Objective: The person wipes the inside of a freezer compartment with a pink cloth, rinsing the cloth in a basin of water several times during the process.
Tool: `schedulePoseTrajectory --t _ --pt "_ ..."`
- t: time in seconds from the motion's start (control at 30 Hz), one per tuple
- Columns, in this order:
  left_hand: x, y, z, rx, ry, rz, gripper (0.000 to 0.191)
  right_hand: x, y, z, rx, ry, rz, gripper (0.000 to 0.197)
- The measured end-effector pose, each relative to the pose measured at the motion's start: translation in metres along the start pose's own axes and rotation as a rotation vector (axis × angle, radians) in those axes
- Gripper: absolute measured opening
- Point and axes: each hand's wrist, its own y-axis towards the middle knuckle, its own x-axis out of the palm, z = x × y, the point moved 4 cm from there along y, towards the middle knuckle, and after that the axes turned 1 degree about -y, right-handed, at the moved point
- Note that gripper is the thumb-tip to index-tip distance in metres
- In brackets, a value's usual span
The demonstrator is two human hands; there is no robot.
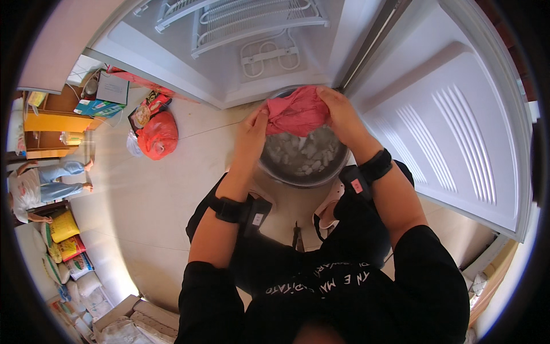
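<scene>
My left hand [255, 127] pinches the left end of a wrinkled pink cloth [296, 114]. The cloth's right end is held in my right hand [339, 112], so it spans between both hands. Directly under it, a round metal basin [296, 182] stands on the floor between my feet. Murky water with whitish chunks [311, 161], which look like ice, fills the basin's visible part. The cloth hides the back of the basin. Behind the basin is an open freezer compartment [223, 81] with white wire-coil shelves [258, 19].
The freezer door [455, 129] swings wide on the right, close to my right arm. A dark pointed tool [297, 236] lies on the floor between my legs. Red plastic bags [158, 135] sit at the left. Farther left are another person [43, 189] and stacked sacks [64, 225].
</scene>
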Motion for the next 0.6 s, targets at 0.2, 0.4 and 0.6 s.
schedulePoseTrajectory --t 0.2,0.4,0.6 --pt "-0.027 0.01 0.005 0.345 0.002 0.21 0.027 0.003 0.002 -0.008 0.211 0.983 -0.195 0.032" --pt "-0.021 -0.01 0.037 0.268 -0.356 0.189 0.024 -0.005 0.003 -0.009 0.12 -0.275 -0.191 0.041" --pt "-0.027 -0.007 0.046 0.37 -0.796 -0.112 0.022 0.021 -0.006 -0.005 0.379 0.439 -0.282 0.071"
